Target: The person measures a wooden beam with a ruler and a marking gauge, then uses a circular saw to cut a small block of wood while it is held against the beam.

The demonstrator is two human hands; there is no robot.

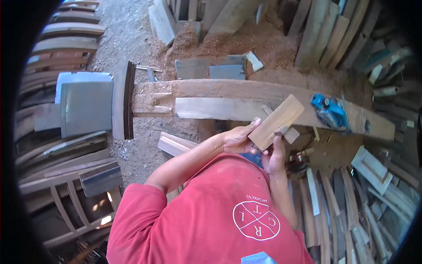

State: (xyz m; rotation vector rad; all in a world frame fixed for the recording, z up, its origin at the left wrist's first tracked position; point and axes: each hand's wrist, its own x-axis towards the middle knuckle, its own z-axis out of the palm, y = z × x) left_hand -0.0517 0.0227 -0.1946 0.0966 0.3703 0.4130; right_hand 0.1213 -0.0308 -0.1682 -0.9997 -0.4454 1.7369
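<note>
Both hands hold one short board (277,122) at chest height, in front of the person's red shirt (211,220) and just above the long plank (246,99) that serves as a bench. The left hand (237,140) closes on the board's near-left edge, thumb on top and fingers curled under. The right hand (273,156) grips the lower end from beneath; a small dark piece sits near its thumb, too small to make out.

By its look the board is light, stiff and dry, with a sawn, pale face. It should not slip, though splinters along the edges seem likely. Holding it by the long edges, near the middle, would keep it steady and leave the face free.

On the plank's right end rests a blue power planer (330,112). Sawdust (263,42) heaps behind, and offcuts (347,211) lie stacked at right.
</note>
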